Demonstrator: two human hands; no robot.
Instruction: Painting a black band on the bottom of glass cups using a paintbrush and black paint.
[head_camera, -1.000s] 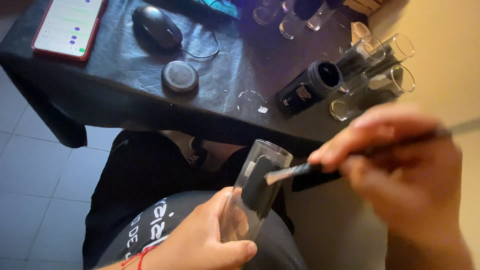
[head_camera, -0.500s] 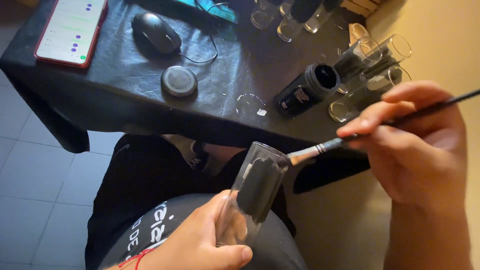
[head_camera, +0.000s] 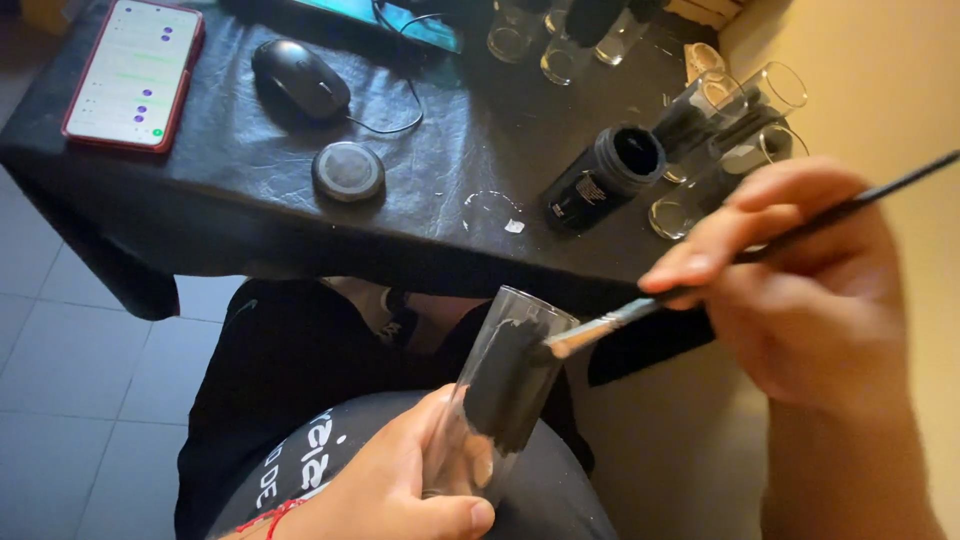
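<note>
My left hand (head_camera: 395, 490) grips a tall clear glass (head_camera: 500, 390) over my lap, tilted with its mouth up and away. A patch of black paint covers part of its side. My right hand (head_camera: 800, 290) holds a thin dark paintbrush (head_camera: 640, 308); its bristle tip touches the black patch just below the glass rim. An open black paint jar (head_camera: 605, 175) stands on the black-covered table (head_camera: 250, 200) beyond the glass.
On the table lie a red-cased phone (head_camera: 135, 72), a black wired mouse (head_camera: 300, 78), a round jar lid (head_camera: 348, 171) and a clear glass (head_camera: 490, 212). Several more glasses, some painted black, cluster at the right (head_camera: 730, 130) and far edge (head_camera: 515, 30). A yellow wall is on the right.
My right hand drew the brush back out of the glass mouth and up to the right, so the tip now rests on the outer painted patch. The glass stayed nearly still.
</note>
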